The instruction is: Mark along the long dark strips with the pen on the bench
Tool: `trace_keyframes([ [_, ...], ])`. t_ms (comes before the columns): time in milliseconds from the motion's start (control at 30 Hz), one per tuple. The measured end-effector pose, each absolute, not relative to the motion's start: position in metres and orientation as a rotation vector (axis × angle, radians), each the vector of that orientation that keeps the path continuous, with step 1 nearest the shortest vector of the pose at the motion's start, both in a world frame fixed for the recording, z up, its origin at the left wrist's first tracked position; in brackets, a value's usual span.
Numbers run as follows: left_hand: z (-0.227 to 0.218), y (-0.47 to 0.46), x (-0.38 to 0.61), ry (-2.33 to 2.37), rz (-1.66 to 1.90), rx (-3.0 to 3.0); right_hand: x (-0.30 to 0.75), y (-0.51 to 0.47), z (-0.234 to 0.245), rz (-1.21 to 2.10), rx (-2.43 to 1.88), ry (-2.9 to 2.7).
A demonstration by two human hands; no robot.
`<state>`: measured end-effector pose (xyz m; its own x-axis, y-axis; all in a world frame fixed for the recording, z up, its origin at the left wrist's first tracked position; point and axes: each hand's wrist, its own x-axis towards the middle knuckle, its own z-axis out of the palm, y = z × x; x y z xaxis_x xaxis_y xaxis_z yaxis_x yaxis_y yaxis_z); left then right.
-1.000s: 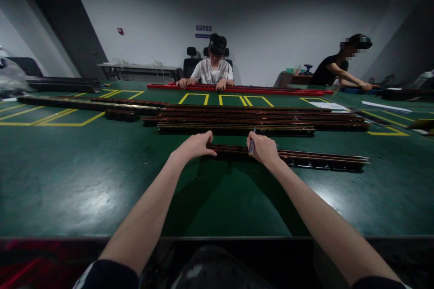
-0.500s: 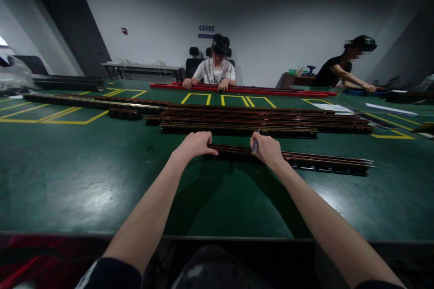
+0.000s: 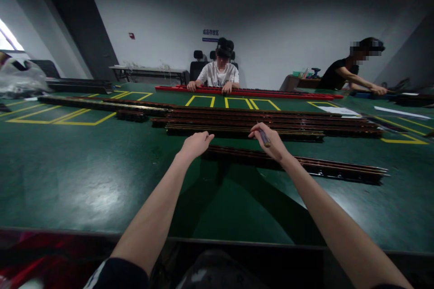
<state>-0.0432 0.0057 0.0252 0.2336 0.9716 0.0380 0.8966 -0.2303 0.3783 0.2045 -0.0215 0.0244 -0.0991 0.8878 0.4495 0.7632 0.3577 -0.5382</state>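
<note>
My right hand (image 3: 273, 143) is closed around a small tool that looks like a screwdriver (image 3: 265, 138), its purplish handle end toward me. It hovers over the near bundle of long dark strips (image 3: 332, 167) with coppery edges, which lies slanting on the green table. Above the left end of that bundle is my left hand (image 3: 197, 144), its fingers curled and pressed together. Whether anything small is between those fingers is hidden. Just beyond both hands lies a wide stack of similar long strips (image 3: 244, 131).
Further long strips (image 3: 135, 106) extend left on the green table (image 3: 111, 167), with yellow tape outlines (image 3: 200, 97) behind. A co-worker sits opposite at a red rail (image 3: 291, 94); another leans in at the right. White paper (image 3: 339, 111) and a plastic bag (image 3: 20, 79) lie further off.
Both hands have lifted off the near bundle. The left fingers have drawn together, and the tool in the right hand has tilted, handle end toward me. The view has shifted slightly.
</note>
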Motion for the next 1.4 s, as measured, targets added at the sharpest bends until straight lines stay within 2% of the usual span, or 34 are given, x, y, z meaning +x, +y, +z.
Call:
trace_keyframes([
  [100,0.016,0.012,-0.047,1.830,0.432,2.112,0.192,-0.012,0.031,0.518,-1.181,-1.846],
  [200,0.007,0.017,-0.047,1.855,0.442,2.008,0.174,-0.001,0.037,0.748,-1.113,-1.839],
  [533,0.009,0.018,-0.038,1.920,0.382,1.954,0.134,0.019,0.021,0.938,-1.200,-1.686],
  [767,0.008,0.019,-0.033,1.967,0.312,1.976,0.128,0.024,0.006,0.999,-1.103,-1.540],
  [1067,0.007,0.020,-0.033,1.930,0.315,1.972,0.131,0.023,-0.007,0.909,-0.969,-1.686],
  [1400,0.005,0.021,-0.032,1.933,0.329,1.964,0.130,0.019,-0.003,0.923,-1.034,-1.604],
])
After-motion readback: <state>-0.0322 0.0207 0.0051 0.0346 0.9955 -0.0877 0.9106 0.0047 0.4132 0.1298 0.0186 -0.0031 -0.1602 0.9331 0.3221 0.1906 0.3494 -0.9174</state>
